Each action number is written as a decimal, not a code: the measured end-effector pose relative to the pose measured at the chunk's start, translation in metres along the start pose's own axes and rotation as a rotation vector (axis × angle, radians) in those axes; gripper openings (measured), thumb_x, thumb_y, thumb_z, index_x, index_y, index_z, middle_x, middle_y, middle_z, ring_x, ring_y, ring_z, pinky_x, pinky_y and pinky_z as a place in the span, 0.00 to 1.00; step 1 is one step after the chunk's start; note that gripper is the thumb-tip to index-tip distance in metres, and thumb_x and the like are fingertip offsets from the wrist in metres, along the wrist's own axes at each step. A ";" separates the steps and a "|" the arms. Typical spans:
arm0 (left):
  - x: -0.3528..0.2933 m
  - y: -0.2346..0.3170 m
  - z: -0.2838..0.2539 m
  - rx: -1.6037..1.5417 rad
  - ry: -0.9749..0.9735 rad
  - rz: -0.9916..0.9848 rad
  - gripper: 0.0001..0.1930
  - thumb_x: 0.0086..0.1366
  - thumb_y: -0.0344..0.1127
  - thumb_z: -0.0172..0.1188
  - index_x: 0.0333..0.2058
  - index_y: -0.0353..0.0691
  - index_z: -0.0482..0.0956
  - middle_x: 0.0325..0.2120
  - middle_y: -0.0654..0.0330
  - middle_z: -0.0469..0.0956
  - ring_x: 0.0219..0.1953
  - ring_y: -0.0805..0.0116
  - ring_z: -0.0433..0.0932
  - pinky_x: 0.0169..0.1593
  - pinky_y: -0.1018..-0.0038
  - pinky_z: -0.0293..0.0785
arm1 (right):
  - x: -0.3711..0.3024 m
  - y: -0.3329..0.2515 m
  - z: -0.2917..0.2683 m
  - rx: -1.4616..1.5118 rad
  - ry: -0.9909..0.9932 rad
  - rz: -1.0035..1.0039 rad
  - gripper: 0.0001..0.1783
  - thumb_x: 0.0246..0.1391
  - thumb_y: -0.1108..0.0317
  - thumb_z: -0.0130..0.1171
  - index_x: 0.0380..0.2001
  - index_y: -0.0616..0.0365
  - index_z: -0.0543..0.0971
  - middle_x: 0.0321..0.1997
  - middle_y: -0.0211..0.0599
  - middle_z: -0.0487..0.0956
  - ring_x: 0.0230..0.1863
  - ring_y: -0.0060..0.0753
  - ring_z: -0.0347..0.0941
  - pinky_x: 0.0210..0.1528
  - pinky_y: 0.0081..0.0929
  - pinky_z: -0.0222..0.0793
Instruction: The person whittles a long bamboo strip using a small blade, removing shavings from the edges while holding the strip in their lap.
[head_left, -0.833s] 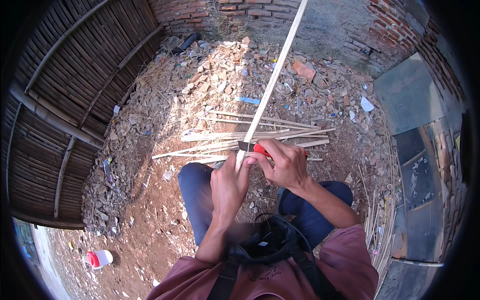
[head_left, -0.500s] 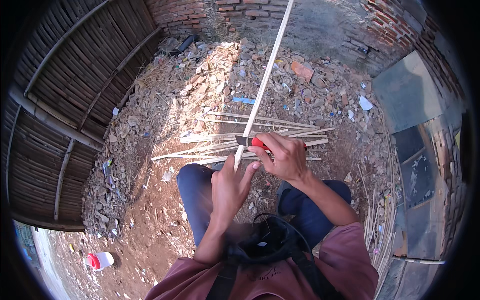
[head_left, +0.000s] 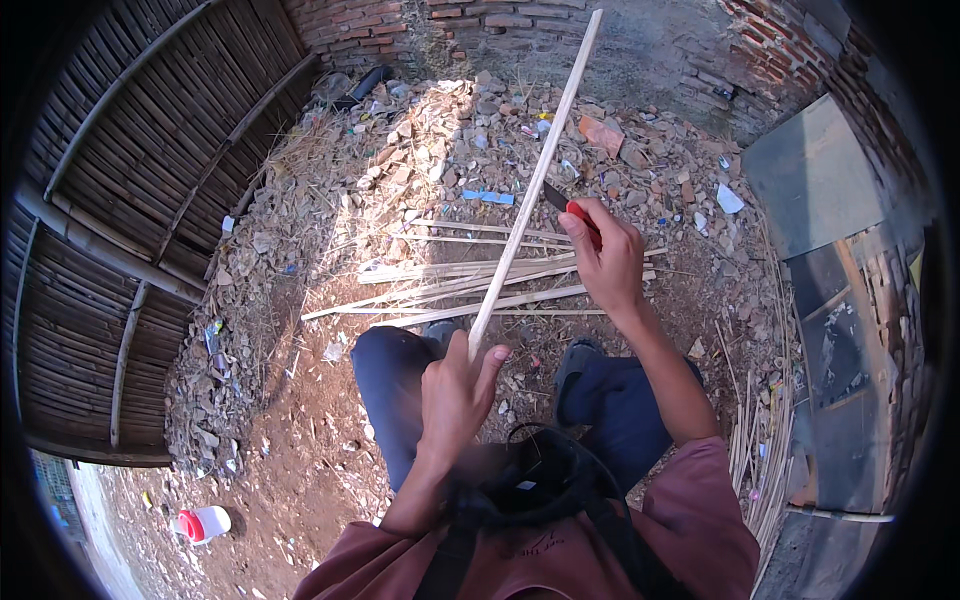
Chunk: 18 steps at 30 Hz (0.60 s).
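My left hand [head_left: 455, 395] has a closed grip round the near end of a long bamboo strip [head_left: 530, 190], w/ thumb up along it to steady it; strip angles up & away toward the brick wall [head_left: 480, 20]. Right hand [head_left: 608, 262] is fisted on a red-handled knife [head_left: 572, 207], blade laid against the strip about mid-length, prob. to shave it. Cut strips [head_left: 470, 285] lie on the dirt past my knees, rubble [head_left: 440, 140] beyond.

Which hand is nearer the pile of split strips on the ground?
Right. The right hand, gripping a red-handled knife, hovers over the pile of strips; the left hand holds the long strip nearer the knees.
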<state>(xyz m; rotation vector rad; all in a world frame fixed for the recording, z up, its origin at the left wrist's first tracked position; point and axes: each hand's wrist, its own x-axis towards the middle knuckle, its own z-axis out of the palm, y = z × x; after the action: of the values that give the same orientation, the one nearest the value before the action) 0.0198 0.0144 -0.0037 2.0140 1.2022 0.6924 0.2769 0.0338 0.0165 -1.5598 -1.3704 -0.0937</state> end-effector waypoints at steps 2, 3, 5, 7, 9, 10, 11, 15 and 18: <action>0.001 0.000 -0.003 -0.029 0.027 -0.005 0.23 0.75 0.50 0.64 0.38 0.33 0.71 0.19 0.44 0.79 0.27 0.35 0.83 0.29 0.50 0.74 | -0.008 -0.003 -0.003 0.040 -0.017 0.017 0.17 0.70 0.53 0.64 0.41 0.57 0.84 0.28 0.38 0.85 0.26 0.35 0.83 0.28 0.33 0.73; 0.003 -0.002 -0.002 -0.029 0.030 -0.008 0.23 0.75 0.50 0.64 0.38 0.33 0.71 0.19 0.44 0.79 0.27 0.35 0.83 0.29 0.50 0.74 | -0.014 -0.006 -0.002 0.071 -0.104 -0.035 0.16 0.70 0.53 0.64 0.41 0.57 0.83 0.28 0.37 0.85 0.25 0.33 0.82 0.28 0.32 0.73; 0.006 -0.004 -0.002 -0.123 0.127 0.066 0.23 0.71 0.47 0.71 0.38 0.31 0.71 0.17 0.54 0.76 0.18 0.64 0.73 0.25 0.63 0.67 | -0.028 -0.013 0.003 0.150 -0.228 -0.166 0.16 0.68 0.53 0.66 0.39 0.55 0.83 0.29 0.34 0.84 0.25 0.31 0.82 0.28 0.31 0.74; 0.008 0.000 -0.007 -0.145 0.121 0.092 0.23 0.70 0.46 0.72 0.39 0.31 0.72 0.18 0.55 0.77 0.19 0.68 0.74 0.26 0.65 0.68 | -0.039 -0.021 0.012 0.145 -0.286 -0.275 0.16 0.67 0.52 0.66 0.38 0.54 0.82 0.29 0.32 0.84 0.26 0.33 0.83 0.28 0.32 0.74; 0.009 0.005 -0.010 -0.166 0.116 0.115 0.23 0.69 0.45 0.73 0.40 0.31 0.72 0.19 0.56 0.78 0.21 0.73 0.74 0.26 0.68 0.69 | -0.047 -0.027 0.019 0.144 -0.346 -0.384 0.16 0.66 0.51 0.67 0.37 0.53 0.82 0.29 0.30 0.84 0.27 0.34 0.83 0.28 0.33 0.75; 0.010 0.008 -0.010 -0.238 0.119 0.106 0.22 0.69 0.44 0.74 0.39 0.32 0.73 0.19 0.57 0.78 0.21 0.75 0.74 0.26 0.70 0.69 | -0.049 -0.029 0.022 0.145 -0.340 -0.428 0.16 0.64 0.51 0.68 0.37 0.53 0.82 0.29 0.29 0.84 0.28 0.35 0.84 0.28 0.33 0.76; 0.010 0.011 -0.010 -0.311 0.121 0.097 0.22 0.68 0.44 0.75 0.38 0.32 0.73 0.19 0.58 0.78 0.22 0.77 0.74 0.26 0.72 0.69 | -0.051 -0.031 0.024 0.145 -0.333 -0.471 0.16 0.63 0.51 0.68 0.37 0.52 0.82 0.30 0.28 0.83 0.28 0.37 0.84 0.29 0.34 0.77; 0.008 0.018 -0.014 -0.345 0.136 0.076 0.21 0.69 0.44 0.74 0.35 0.34 0.72 0.18 0.59 0.78 0.22 0.79 0.72 0.26 0.74 0.69 | -0.053 -0.035 0.026 0.177 -0.353 -0.437 0.16 0.63 0.52 0.68 0.37 0.52 0.81 0.29 0.29 0.83 0.28 0.38 0.84 0.29 0.35 0.78; 0.008 0.018 -0.016 -0.334 0.124 0.041 0.22 0.70 0.44 0.73 0.33 0.34 0.71 0.17 0.60 0.77 0.22 0.82 0.71 0.24 0.75 0.67 | -0.053 -0.037 0.026 0.175 -0.350 -0.427 0.16 0.63 0.52 0.68 0.37 0.53 0.81 0.29 0.31 0.83 0.28 0.39 0.84 0.29 0.35 0.78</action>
<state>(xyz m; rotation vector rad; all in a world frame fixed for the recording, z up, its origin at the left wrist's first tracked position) 0.0214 0.0201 0.0204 1.7415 1.0368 0.9817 0.2160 0.0093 -0.0062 -1.1528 -1.9204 0.0414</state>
